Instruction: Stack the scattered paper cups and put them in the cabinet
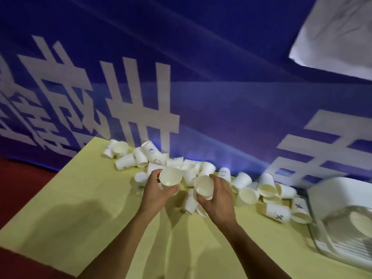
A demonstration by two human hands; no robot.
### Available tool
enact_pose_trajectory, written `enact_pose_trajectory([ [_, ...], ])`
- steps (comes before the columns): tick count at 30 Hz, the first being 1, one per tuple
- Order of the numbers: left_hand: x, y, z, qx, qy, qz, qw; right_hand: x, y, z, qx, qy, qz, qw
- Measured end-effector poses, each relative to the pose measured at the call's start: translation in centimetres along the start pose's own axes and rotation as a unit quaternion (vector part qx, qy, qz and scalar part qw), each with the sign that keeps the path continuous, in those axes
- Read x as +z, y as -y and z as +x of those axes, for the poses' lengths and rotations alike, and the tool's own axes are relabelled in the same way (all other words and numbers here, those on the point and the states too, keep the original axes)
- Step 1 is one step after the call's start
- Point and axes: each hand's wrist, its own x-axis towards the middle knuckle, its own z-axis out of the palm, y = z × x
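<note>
Several white paper cups [244, 193] lie scattered along the far edge of a yellow table [80, 214], most on their sides. My left hand [155, 190] grips one paper cup [170, 176], its mouth facing me. My right hand [218, 198] grips a second paper cup [204, 185], also mouth toward me. The two held cups are close together above the pile's middle, apart by a small gap. No cabinet is in view.
A blue banner [221, 101] with large white characters hangs right behind the table. A white appliance with a round grille [346, 222] stands at the table's right end, next to the cups. Red floor [22, 184] shows at the left.
</note>
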Motion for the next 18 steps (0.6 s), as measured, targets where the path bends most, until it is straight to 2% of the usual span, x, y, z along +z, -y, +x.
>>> enact_pose_trajectory([
  [8, 13.2, -4.8, -4.9, 0.039, 0.119, 0.019, 0.992, -12.1, -8.6, -3.4, 0.071, -0.057, -0.035, 0.995],
  [18, 28.0, -7.2, -9.4, 0.058, 0.296, 0.025, 0.953, -23.1, -17.8, -10.5, 0.185, -0.156, -0.061, 0.968],
])
